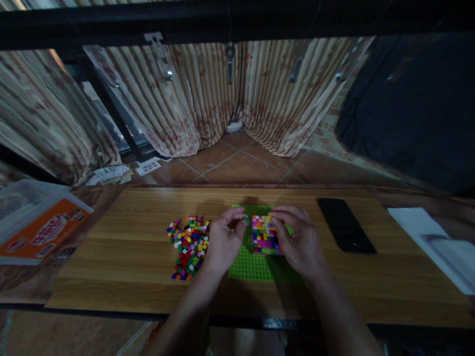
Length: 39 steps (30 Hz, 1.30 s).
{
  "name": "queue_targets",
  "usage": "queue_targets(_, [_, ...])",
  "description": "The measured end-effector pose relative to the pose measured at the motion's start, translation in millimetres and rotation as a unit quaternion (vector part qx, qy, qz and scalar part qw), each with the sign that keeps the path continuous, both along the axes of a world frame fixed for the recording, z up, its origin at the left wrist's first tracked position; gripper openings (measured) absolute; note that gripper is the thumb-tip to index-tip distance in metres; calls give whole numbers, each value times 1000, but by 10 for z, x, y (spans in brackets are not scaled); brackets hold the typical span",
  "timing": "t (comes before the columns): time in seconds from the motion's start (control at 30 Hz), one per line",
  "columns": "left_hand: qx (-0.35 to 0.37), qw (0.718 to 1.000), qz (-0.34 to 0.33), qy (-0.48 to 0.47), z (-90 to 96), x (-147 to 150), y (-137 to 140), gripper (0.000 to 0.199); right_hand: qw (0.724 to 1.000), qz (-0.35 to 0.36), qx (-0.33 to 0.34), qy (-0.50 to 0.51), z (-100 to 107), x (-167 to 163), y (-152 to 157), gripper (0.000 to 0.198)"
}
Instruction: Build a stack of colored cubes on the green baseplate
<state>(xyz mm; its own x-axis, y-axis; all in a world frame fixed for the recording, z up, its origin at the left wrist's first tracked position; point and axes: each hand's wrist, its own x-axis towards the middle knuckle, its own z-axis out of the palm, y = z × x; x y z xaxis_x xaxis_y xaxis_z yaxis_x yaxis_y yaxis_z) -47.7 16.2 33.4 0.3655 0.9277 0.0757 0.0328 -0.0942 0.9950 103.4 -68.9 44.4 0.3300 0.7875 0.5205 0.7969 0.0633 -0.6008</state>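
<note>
My left hand (226,240) pinches a small dark green toy brick (245,219) between thumb and fingertips, just left of a packed block of multicoloured bricks (263,235). That block rests on a bright green studded baseplate (247,267). At the block's right side is my right hand (299,237), its thumb and fingers closed together over the upper right corner. Whether those fingers hold a loose brick or only grip the block is hidden. Left of my left hand lies a loose pile of small coloured bricks (189,249).
The wooden table (122,252) carries a black phone-like slab (346,225) to the right. White paper (426,237) lies at the far right. An orange-labelled plastic box (40,227) stands at the far left. Striped curtains (208,94) hang beyond the tiled floor.
</note>
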Motion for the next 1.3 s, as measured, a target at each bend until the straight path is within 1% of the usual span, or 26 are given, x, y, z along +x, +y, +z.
queue_targets(0.2, [24, 1000, -3, 14, -62, 4, 4, 26, 999, 12, -26, -16, -38, 45, -27, 17])
queue_targets(0.4, [13, 1000, -2, 12, -48, 8, 3, 25, 998, 31, -51, -3, -66, 41, -14, 14])
queue_targets(0.53, [11, 1000, -5, 14, -54, 13, 4, 25, 999, 28, -44, 12, -79, 22, 15, 12])
queue_targets(0.73, [9, 1000, -10, 9, -51, 14, -2, 25, 999, -3, -37, 17, -92, 10, 43, 9])
queue_targets(0.9, [16, 1000, -5, 13, -42, 10, -3, 25, 999, 14, -37, 10, -96, 20, 33, 13])
queue_targets(1.0, [23, 1000, -10, 18, -48, 4, -1, 25, 999, 10, -38, 7, -89, 29, 27, 13])
queue_targets(1.13, [27, 999, -13, 17, -67, 0, 6, 25, 1000, 2, -21, -3, -75, 34, 16, 11])
queue_targets(1.3, [32, 999, -9, 10, -98, 3, 12, 26, 999, 32, -5, -3, -87, 28, 1, 18])
